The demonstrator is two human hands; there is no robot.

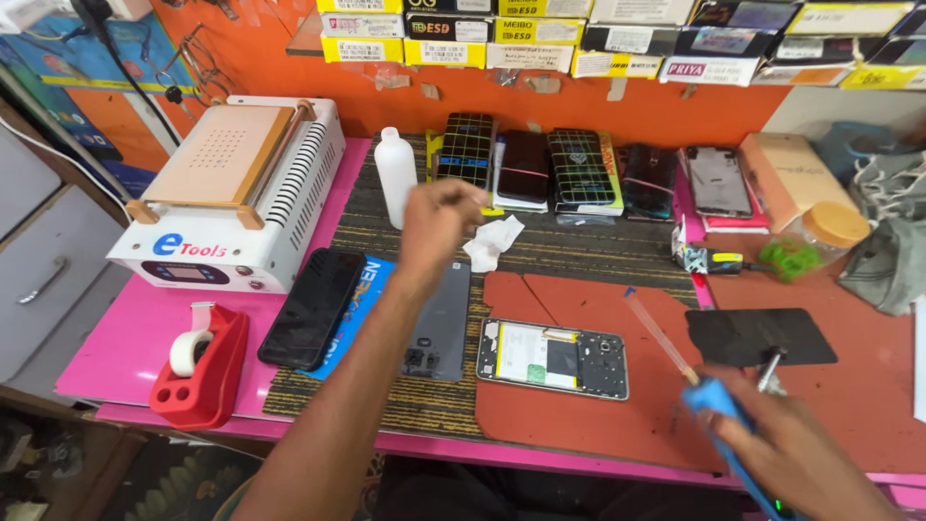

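Reaching toward the far side of the table (116, 338), the left hand (436, 224) hovers with fingers loosely curled on nothing, above a crumpled white tissue (492, 241) and near a white plastic bottle (394, 177). The right hand (786, 449) is clamped on a blue-handled tool (719, 410) at the near right, beside a thin brush (659, 335). Between them an opened phone (552, 358) lies flat on a rust-coloured mat (579, 415), its battery and circuit board bared. This looks like mid-repair, one hand fetching a supply. The next move calls for a light, exact touch on rigid, delicate parts.
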